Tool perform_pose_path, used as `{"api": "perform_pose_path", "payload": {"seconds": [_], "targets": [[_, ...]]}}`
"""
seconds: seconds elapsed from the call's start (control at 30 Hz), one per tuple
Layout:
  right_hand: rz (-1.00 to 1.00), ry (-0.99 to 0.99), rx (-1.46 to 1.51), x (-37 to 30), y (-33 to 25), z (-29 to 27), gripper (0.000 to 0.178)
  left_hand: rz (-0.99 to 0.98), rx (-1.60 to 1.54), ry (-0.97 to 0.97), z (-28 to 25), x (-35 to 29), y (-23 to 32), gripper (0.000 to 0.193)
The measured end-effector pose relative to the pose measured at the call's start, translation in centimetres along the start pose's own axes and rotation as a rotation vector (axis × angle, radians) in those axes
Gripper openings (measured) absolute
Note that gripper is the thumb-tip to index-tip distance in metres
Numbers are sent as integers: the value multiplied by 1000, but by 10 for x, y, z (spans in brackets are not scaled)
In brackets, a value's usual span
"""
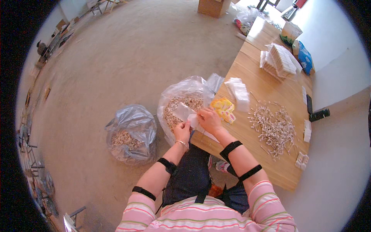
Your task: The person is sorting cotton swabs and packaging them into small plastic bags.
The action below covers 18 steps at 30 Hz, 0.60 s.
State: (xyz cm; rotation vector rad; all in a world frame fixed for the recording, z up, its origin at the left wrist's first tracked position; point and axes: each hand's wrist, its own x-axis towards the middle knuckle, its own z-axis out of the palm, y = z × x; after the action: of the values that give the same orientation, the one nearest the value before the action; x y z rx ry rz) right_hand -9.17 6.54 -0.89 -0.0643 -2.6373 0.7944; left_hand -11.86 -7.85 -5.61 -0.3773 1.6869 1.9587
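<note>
A small clear plastic bag (pixel 183 112) is pinched between my two hands, above a large open plastic sack (pixel 169 94) filled with small brownish-white pieces. My left hand (pixel 182 132) grips its near edge, the fingertips pressed together. On the other side, my right hand (pixel 210 120) closes on the bag's edge beside the table corner. Just past my right hand lie several yellow printed cards (pixel 223 109). A stack of flat clear plastic bags (pixel 238 94) rests beyond them. To the right, a loose heap of white cotton swabs (pixel 273 125) spreads over the wooden table (pixel 241 133).
A second plastic sack (pixel 133 114) with similar pieces stands on the floor to the left. Farther along the table are stacked clear packs (pixel 280 60), a blue package (pixel 305 58) and a tub (pixel 291 31). A cardboard box (pixel 213 7) sits on the far floor.
</note>
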Motion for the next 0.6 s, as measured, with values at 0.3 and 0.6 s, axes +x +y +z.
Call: {"api": "perform_pose_path", "payload": {"seconds": [0.3, 0.6], "targets": [[380, -57, 20, 3, -14, 8, 16, 86, 66, -5, 8, -11, 8, 19], [335, 57, 148, 6, 8, 23, 14, 126, 70, 95, 7, -13, -9, 17]]}}
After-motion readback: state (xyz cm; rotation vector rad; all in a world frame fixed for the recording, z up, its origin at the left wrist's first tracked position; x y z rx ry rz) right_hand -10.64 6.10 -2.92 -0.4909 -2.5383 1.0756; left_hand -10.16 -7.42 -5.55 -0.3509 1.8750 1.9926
